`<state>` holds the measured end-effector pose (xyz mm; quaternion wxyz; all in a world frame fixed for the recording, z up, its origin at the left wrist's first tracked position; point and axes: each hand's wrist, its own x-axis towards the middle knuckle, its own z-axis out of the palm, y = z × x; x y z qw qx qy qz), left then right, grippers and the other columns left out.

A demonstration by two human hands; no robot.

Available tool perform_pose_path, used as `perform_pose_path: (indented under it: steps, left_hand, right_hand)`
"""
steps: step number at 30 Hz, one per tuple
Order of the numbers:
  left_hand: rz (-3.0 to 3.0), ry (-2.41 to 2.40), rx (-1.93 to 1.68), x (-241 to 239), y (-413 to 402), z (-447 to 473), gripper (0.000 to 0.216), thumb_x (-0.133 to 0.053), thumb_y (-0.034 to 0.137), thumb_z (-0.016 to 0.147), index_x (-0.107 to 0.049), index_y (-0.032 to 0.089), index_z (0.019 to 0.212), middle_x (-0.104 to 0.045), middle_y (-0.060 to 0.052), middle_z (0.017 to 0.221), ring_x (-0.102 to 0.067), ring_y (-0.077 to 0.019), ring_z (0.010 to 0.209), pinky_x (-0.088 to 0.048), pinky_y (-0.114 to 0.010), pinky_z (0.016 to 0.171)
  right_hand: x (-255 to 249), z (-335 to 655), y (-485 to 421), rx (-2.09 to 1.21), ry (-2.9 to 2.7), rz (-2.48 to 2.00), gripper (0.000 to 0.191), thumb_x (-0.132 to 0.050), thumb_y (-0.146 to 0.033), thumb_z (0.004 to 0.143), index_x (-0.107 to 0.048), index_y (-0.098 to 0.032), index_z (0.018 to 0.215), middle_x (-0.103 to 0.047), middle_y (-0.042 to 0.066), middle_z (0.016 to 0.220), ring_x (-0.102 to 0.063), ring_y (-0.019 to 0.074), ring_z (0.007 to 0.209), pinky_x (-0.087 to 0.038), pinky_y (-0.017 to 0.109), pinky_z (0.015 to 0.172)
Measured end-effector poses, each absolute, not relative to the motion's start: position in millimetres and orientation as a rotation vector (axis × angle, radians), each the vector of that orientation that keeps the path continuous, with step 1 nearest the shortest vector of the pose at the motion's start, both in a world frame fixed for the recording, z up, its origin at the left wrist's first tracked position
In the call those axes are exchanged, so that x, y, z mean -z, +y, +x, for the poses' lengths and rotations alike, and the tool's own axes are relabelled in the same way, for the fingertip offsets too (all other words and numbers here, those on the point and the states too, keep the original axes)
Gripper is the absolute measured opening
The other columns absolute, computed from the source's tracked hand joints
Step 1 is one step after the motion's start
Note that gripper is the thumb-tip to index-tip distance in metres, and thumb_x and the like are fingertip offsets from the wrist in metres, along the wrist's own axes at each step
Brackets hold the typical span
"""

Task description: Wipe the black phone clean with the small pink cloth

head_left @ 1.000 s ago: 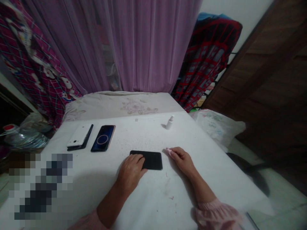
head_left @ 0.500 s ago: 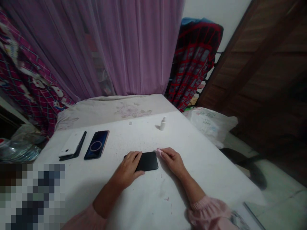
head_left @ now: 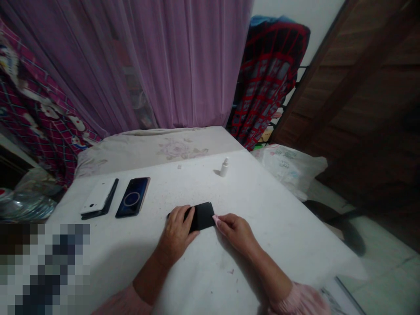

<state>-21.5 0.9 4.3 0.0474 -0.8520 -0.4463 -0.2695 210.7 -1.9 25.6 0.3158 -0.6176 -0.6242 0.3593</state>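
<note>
A black smartphone (head_left: 204, 216) lies on the white-covered table, slightly turned, its left part hidden under my left hand (head_left: 179, 227). That hand grips it across its width, with the thumb at the near edge and the fingers over the top. My right hand (head_left: 234, 229) is closed in a pinch on a small pale pink piece (head_left: 215, 219), soft-looking, whose exact kind I cannot make out. The pink piece touches the right end of the phone. Beyond both hands stands a small white spray bottle (head_left: 224, 168), upright.
A blue phone (head_left: 133, 197) lies at the left, beside a white phone (head_left: 100, 196) stacked on a dark one. Small scraps (head_left: 231, 271) dot the white cloth (head_left: 278, 227). A plastic bag (head_left: 292, 168) hangs off the right edge. Purple curtains (head_left: 193, 65) close the back.
The phone's right end has swung slightly away from me. My right hand has moved a little nearer, bringing the pink piece from the far right corner down to the phone's right end.
</note>
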Motion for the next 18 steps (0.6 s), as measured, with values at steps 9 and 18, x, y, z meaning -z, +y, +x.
perform_pose_path:
  steps: [9, 18]
  left_hand:
    - [-2.574, -1.465, 0.781, -9, -2, -16, 0.056, -0.062, 0.036, 0.088, -0.045, 0.017, 0.139, -0.054, -0.017, 0.13, -0.049, -0.0334, 0.12, -0.043, -0.053, 0.102]
    - [-2.555, -1.468, 0.812, -9, -2, -15, 0.055, -0.062, 0.036, 0.088, -0.045, 0.018, 0.138, -0.054, -0.017, 0.129, -0.05, -0.0337, 0.12, -0.043, -0.053, 0.102]
  right_hand:
    - [-32, 190, 39, -0.902, -1.575, -1.584, 0.039, -0.053, -0.048, 0.084, -0.079, -0.021, 0.096, -0.076, 0.009, 0.09, -0.068, 0.0252, 0.084, -0.049, 0.034, 0.075]
    - [-27, 205, 9, -0.984, -1.589, -1.641, 0.042, -0.055, -0.053, 0.081, -0.079, -0.021, 0.09, -0.076, 0.009, 0.086, -0.067, 0.0249, 0.077, -0.047, 0.032, 0.066]
